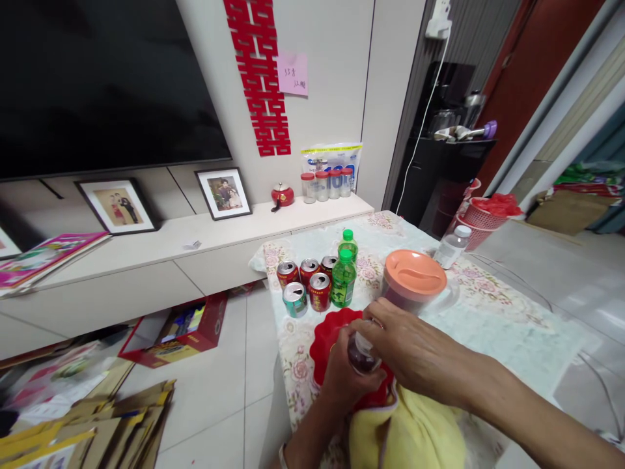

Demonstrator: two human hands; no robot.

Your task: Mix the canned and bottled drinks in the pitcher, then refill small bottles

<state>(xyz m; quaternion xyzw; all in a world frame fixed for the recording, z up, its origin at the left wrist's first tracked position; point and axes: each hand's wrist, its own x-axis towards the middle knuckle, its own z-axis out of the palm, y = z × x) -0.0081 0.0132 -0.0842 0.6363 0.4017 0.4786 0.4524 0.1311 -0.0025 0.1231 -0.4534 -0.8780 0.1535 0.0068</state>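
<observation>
My left hand [342, 379] is wrapped round a small clear bottle [360, 360] with dark liquid inside. From above, the fingers of my right hand [407, 339] close over the bottle's top, so its cap is mostly hidden. Underneath is a red scalloped dish [323, 348], partly covered by my hands. A yellow cloth [415, 433] lies against the dish at the table's near side. Just beyond my right hand stands a clear pitcher with an orange lid [415, 272]. Two green-capped bottles [344, 280] stand beyond the dish.
Several opened drink cans [319, 292] cluster on the flowered tablecloth [300, 371]. A white-capped bottle [452, 247] stands near the right edge. Red-lidded jars [321, 187] and framed photos [223, 193] line the cabinet behind. Flattened cardboard [112, 423] and a red box [208, 329] lie on the floor.
</observation>
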